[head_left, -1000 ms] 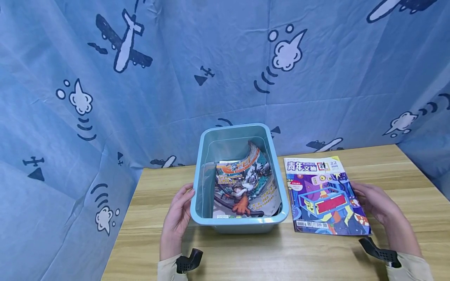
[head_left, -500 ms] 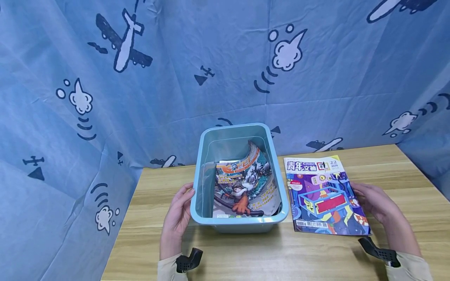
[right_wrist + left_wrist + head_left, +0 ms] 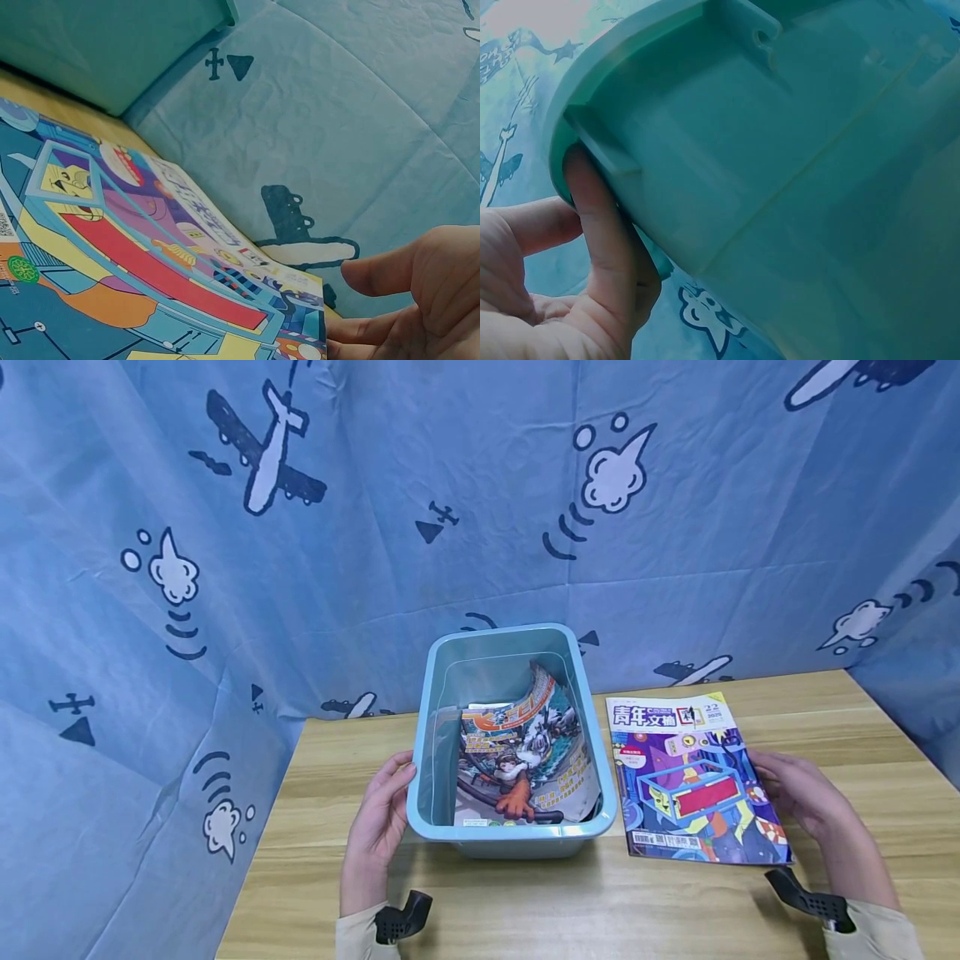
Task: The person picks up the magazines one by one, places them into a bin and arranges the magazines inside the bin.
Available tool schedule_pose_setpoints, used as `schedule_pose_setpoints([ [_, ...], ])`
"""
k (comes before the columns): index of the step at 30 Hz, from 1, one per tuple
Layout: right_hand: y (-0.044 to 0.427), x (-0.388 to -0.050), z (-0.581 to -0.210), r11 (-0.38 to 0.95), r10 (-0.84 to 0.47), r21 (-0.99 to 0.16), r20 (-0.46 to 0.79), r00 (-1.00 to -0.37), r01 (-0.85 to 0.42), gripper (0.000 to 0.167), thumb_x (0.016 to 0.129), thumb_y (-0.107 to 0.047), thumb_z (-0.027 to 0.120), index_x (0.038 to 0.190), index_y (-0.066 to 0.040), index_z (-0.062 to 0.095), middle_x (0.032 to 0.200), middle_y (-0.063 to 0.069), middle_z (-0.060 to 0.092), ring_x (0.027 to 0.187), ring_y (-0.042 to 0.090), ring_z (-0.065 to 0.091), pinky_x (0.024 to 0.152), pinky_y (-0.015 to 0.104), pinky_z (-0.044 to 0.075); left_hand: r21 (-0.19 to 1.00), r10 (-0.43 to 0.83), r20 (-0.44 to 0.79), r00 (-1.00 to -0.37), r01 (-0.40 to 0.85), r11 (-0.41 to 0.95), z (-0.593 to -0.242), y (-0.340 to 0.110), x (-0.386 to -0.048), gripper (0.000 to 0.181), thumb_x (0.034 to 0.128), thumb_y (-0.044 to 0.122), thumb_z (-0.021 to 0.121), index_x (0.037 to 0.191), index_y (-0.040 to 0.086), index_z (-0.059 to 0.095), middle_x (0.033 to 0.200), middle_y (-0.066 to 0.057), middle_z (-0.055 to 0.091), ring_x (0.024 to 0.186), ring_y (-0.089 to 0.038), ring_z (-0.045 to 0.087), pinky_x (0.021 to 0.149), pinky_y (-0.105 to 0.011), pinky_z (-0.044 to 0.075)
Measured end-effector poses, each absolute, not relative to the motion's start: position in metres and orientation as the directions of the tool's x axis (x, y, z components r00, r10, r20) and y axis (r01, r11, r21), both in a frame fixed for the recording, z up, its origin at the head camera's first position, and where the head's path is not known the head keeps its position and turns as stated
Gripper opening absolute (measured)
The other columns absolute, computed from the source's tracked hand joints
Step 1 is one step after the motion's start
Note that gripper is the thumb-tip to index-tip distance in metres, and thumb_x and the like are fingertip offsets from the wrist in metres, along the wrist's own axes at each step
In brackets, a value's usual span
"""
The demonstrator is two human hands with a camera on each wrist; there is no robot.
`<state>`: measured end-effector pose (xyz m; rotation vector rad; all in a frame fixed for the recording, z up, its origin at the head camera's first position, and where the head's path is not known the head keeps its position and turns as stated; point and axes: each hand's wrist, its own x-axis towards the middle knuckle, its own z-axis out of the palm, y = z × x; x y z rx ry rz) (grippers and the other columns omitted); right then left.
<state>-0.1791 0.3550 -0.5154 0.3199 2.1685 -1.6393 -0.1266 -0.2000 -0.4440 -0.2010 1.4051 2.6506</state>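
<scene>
A light blue-green plastic bin (image 3: 513, 832) stands on the table, holding magazines. The top magazine (image 3: 517, 760) in it has an orange title and a bent right side. My left hand (image 3: 381, 814) holds the bin's left rim; the left wrist view shows a digit (image 3: 600, 217) tucked beneath the lip. To the right of the bin lies a purple and blue magazine (image 3: 697, 785), cover up. My right hand (image 3: 806, 797) is at its right edge, fingers against the edge and partly hidden. In the right wrist view the thumb (image 3: 382, 274) stands apart from the cover.
The wooden table (image 3: 322, 860) runs to a blue curtain (image 3: 375, 568) printed with planes and clouds, behind and at both sides. The bin stands close to the curtain. A black camera mount sits on each wrist.
</scene>
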Motion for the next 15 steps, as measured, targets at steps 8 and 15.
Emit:
schedule_pose_setpoints([
  [8,0.3546,-0.1772,-0.5156,0.282,-0.063,-0.87,-0.437,-0.897,0.404,0.078,0.112,-0.043,0.029,0.151,0.023,0.014,0.096,-0.004,0.064,0.086,0.016,0.07,0.078,0.038,0.066,0.809,0.067,-0.165,-0.984,-0.174,-0.561,-0.4432,-0.2002,-0.1255,0.02,0.1078,0.003,0.049,0.127,0.001,0.053,0.114,-0.012,0.068,0.098,-0.019,0.075,0.09,-0.029,0.06],
  [15,0.355,-0.1769,-0.516,0.31,-0.059,-0.86,-0.442,-0.895,0.405,0.074,0.112,-0.037,0.035,0.151,0.022,0.013,0.099,0.0,0.065,0.087,0.018,0.067,0.077,0.036,0.065,0.817,0.065,-0.164,-0.984,-0.172,-0.55,-0.4436,-0.2007,-0.1258,0.019,0.1076,0.003,0.049,0.126,0.001,0.054,0.113,-0.012,0.068,0.098,-0.018,0.075,0.089,-0.029,0.061],
])
